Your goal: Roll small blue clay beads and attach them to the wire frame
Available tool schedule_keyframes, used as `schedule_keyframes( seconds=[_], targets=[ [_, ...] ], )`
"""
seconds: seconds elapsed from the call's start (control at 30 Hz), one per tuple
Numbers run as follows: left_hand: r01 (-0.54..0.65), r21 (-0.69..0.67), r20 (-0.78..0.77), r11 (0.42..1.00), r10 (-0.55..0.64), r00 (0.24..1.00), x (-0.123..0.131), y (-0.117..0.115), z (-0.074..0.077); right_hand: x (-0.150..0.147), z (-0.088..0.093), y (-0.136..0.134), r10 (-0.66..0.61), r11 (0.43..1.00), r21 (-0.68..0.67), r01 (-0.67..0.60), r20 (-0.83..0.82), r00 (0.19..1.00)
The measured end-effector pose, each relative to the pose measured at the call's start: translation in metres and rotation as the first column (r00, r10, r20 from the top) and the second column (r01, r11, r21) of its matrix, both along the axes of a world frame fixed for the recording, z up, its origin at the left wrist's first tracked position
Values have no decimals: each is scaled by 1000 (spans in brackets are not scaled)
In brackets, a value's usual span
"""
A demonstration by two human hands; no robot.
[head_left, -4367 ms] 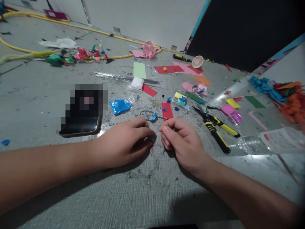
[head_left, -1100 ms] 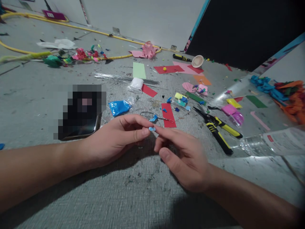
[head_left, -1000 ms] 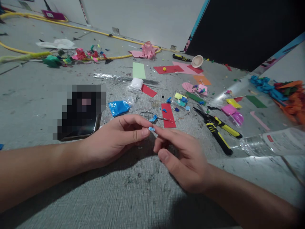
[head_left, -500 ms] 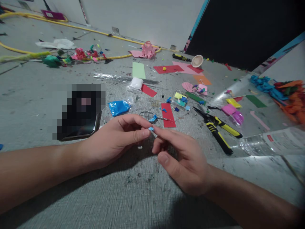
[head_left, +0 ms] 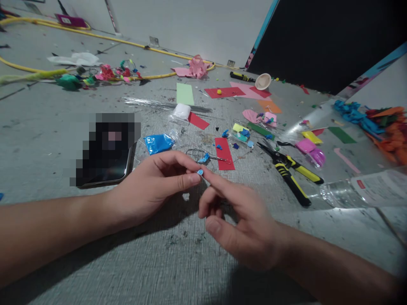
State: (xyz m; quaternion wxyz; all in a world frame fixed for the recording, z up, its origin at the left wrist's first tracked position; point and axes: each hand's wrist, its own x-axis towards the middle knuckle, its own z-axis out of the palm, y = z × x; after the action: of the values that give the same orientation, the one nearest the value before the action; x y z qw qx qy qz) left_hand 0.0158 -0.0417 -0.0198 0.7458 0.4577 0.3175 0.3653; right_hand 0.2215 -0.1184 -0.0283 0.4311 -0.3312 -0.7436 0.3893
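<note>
Between the thumb and index finger of my left hand (head_left: 159,173) is a tiny light-blue rolled piece of clay (head_left: 200,172). The index finger of my right hand (head_left: 244,224) stretches out to the clay, its tip touching or very close to it. That hand's thumb stands apart and its other fingers are curled, with nothing seen in them. Just beyond the fingertips lies a thin wire loop with blue clay (head_left: 205,158) on it. A red paper strip (head_left: 226,163) lies under the wire's end. Behind my left hand rests a blue clay packet (head_left: 159,143).
Black-and-yellow pliers (head_left: 291,169) lie open on the right, beside a clear bottle (head_left: 365,188). A phone (head_left: 117,156) is at the left. Farther back are a bundle of wires (head_left: 152,103), paper pieces, a white packet (head_left: 182,112) and a yellow cord (head_left: 121,41).
The blue clay piece has turned slightly in my left fingers, its spiral face showing more. My right thumb and curled fingers have shifted a little left and down.
</note>
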Motion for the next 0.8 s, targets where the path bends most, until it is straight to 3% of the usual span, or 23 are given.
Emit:
schedule_keyframes(
  seconds=[0.13, 0.4, 0.53, 0.8],
  targets=[
    [-53, 66, -30, 996, 55, 998, 0, 0, 2, -2, -1, -2, 40, 998, -45, -40, 1, 999],
    [-61, 70, -43, 996, 64, 997, 0, 3, 1, -3, 1, -2, 55, 986, -161, -43, 68, 996],
    [-31, 53, -32, 998, 33, 999, -2, 3, -2, -3, -1, -3, 33, 995, -91, -29, 51, 998],
    [-18, 51, -68, 999, 22, 997, -4, 3, -2, -3, -2, 0, -116, 990, 87, 115, 8, 993]
  ],
)
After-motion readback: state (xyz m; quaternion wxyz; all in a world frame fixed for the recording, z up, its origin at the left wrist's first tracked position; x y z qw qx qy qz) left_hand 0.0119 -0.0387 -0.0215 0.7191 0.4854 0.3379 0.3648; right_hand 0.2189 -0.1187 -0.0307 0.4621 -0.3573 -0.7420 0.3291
